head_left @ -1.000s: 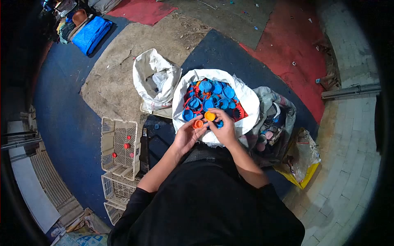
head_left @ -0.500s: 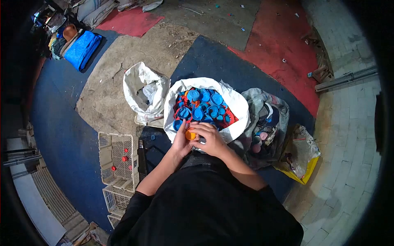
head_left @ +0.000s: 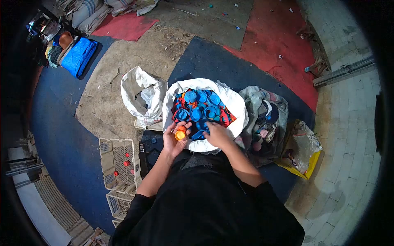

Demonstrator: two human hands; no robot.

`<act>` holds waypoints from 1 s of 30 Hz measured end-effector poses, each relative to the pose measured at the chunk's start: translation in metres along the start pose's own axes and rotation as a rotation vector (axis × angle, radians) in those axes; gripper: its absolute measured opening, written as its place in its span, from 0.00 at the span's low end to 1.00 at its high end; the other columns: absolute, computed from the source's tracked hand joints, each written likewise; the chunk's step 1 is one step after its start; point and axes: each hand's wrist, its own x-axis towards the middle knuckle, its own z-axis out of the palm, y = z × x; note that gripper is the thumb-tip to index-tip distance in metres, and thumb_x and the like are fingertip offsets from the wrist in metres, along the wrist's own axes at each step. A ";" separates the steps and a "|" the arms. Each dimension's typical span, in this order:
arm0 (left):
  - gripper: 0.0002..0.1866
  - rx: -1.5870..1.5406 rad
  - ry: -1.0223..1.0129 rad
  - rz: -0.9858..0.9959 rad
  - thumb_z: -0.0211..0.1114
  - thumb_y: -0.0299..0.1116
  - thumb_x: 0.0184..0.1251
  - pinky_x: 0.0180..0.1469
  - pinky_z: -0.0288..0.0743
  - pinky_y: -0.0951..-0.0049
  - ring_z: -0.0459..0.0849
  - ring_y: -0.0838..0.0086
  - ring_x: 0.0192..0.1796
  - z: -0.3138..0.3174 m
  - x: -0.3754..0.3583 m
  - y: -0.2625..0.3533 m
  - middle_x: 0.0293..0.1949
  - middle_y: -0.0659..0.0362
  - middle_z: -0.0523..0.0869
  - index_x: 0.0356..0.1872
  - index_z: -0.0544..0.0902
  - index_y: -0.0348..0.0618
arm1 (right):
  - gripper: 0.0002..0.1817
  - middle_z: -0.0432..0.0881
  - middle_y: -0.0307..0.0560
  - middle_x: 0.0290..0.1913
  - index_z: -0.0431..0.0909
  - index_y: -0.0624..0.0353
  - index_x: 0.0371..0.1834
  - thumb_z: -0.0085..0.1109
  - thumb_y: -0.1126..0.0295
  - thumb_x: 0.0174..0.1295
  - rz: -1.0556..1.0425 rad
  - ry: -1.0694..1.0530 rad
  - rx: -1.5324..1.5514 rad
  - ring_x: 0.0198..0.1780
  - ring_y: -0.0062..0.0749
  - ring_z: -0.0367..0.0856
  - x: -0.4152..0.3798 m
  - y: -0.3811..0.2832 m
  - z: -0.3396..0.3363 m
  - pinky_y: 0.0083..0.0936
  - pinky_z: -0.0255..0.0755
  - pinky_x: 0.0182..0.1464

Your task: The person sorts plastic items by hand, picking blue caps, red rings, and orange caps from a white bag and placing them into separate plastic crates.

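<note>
A white sack (head_left: 237, 107) stands open in front of me, filled with several blue and red plastic caps (head_left: 201, 107). My left hand (head_left: 174, 140) sits at the sack's near-left rim and holds an orange cap (head_left: 179, 134) in its fingers. My right hand (head_left: 215, 133) reaches into the near side of the sack, its fingers among the blue caps; whether it grips one I cannot tell.
A second white sack (head_left: 139, 95) stands to the left, a bag of mixed items (head_left: 265, 119) to the right, and a yellow-edged bag (head_left: 299, 151) further right. White plastic crates (head_left: 119, 164) with red caps lie at my left. A blue folded tarp (head_left: 79, 56) lies far left.
My hands have come apart. The left one keeps the orange cap and has drifted left; the right one has gone into the pile of blue caps.
</note>
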 end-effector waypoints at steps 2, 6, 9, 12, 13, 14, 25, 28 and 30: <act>0.21 -0.023 0.013 0.008 0.50 0.46 0.80 0.34 0.83 0.74 0.87 0.60 0.46 0.002 0.002 -0.001 0.58 0.46 0.85 0.54 0.81 0.39 | 0.33 0.83 0.66 0.60 0.73 0.62 0.69 0.65 0.54 0.65 -0.076 -0.023 0.103 0.59 0.61 0.83 -0.006 -0.011 0.009 0.49 0.78 0.60; 0.17 -0.032 0.013 0.091 0.53 0.42 0.78 0.41 0.82 0.67 0.85 0.61 0.46 -0.001 0.009 -0.004 0.52 0.49 0.85 0.53 0.80 0.41 | 0.29 0.84 0.61 0.60 0.78 0.59 0.66 0.68 0.56 0.64 -0.282 0.088 0.242 0.59 0.57 0.84 -0.017 -0.004 0.010 0.45 0.77 0.62; 0.14 0.055 0.126 0.163 0.55 0.37 0.75 0.49 0.78 0.64 0.81 0.64 0.46 -0.002 0.013 -0.005 0.48 0.54 0.82 0.56 0.77 0.44 | 0.25 0.85 0.61 0.59 0.82 0.60 0.60 0.70 0.59 0.63 -0.176 0.038 0.484 0.60 0.54 0.84 -0.016 0.007 -0.005 0.41 0.77 0.61; 0.15 0.235 0.260 0.218 0.55 0.28 0.73 0.55 0.77 0.65 0.80 0.66 0.48 -0.001 0.016 -0.004 0.48 0.56 0.80 0.59 0.74 0.45 | 0.24 0.85 0.60 0.58 0.82 0.62 0.60 0.70 0.61 0.64 -0.123 0.118 0.473 0.59 0.54 0.84 -0.013 0.016 -0.004 0.40 0.76 0.61; 0.14 0.280 0.264 0.237 0.55 0.27 0.73 0.55 0.77 0.65 0.80 0.67 0.48 -0.002 0.018 -0.005 0.47 0.57 0.80 0.58 0.74 0.44 | 0.24 0.85 0.59 0.58 0.81 0.62 0.61 0.69 0.61 0.65 -0.115 0.142 0.465 0.59 0.52 0.84 -0.011 0.018 -0.003 0.40 0.77 0.61; 0.14 0.326 0.267 0.256 0.56 0.25 0.73 0.55 0.77 0.65 0.80 0.68 0.48 -0.005 0.021 -0.005 0.46 0.58 0.80 0.57 0.74 0.44 | 0.23 0.85 0.58 0.57 0.81 0.62 0.61 0.69 0.62 0.66 -0.107 0.165 0.457 0.58 0.51 0.85 -0.009 0.019 -0.002 0.39 0.77 0.60; 0.05 0.589 0.201 0.338 0.61 0.25 0.75 0.57 0.68 0.73 0.79 0.75 0.47 0.000 0.030 -0.016 0.42 0.63 0.79 0.47 0.77 0.47 | 0.27 0.80 0.58 0.63 0.77 0.61 0.65 0.67 0.64 0.64 -0.118 0.449 0.289 0.63 0.56 0.79 0.032 0.007 -0.008 0.45 0.74 0.64; 0.04 0.601 0.210 0.409 0.60 0.26 0.75 0.57 0.68 0.72 0.78 0.74 0.47 0.005 0.032 -0.017 0.42 0.63 0.79 0.46 0.78 0.46 | 0.28 0.81 0.58 0.61 0.78 0.58 0.63 0.68 0.58 0.61 -0.191 0.269 0.253 0.63 0.54 0.79 0.036 -0.013 0.013 0.49 0.70 0.67; 0.04 0.535 0.172 0.445 0.61 0.27 0.75 0.58 0.68 0.70 0.77 0.73 0.47 0.004 0.032 -0.009 0.41 0.63 0.79 0.46 0.78 0.45 | 0.22 0.85 0.55 0.54 0.85 0.56 0.50 0.66 0.52 0.59 -0.153 0.067 0.050 0.61 0.51 0.80 0.032 -0.036 -0.005 0.51 0.67 0.68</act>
